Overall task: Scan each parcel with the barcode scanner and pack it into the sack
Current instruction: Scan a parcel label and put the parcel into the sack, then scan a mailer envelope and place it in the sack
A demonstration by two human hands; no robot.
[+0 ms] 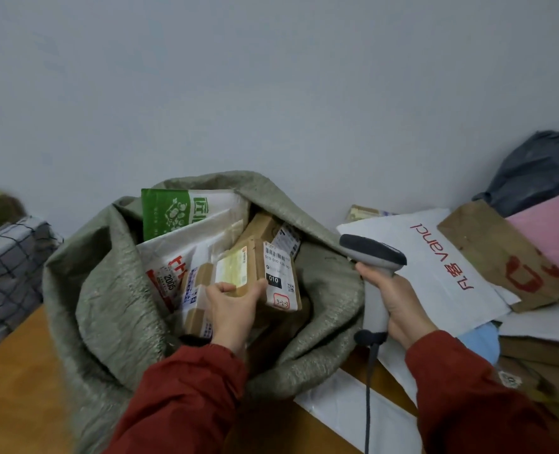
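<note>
A grey-green woven sack [108, 306] stands open in the middle of the wooden table, filled with several parcels. My left hand [232, 306] reaches into its mouth and grips a small brown cardboard parcel [255, 257] with a white barcode label, fingers and thumb on its lower edge. A green-and-white mailer [173, 211] and a white bag with red print [170, 257] stick up behind it. My right hand [399, 303] holds the grey barcode scanner [374, 253] by its handle just right of the sack's rim, head pointing left, its cable hanging down.
To the right lie a white mailer with red lettering [435, 263], a brown paper parcel [497, 253], a pink package [553, 231], a dark plastic bag [540, 168] and cardboard boxes [540, 352]. Folded checked fabric [6, 267] sits at the left. A grey wall stands behind.
</note>
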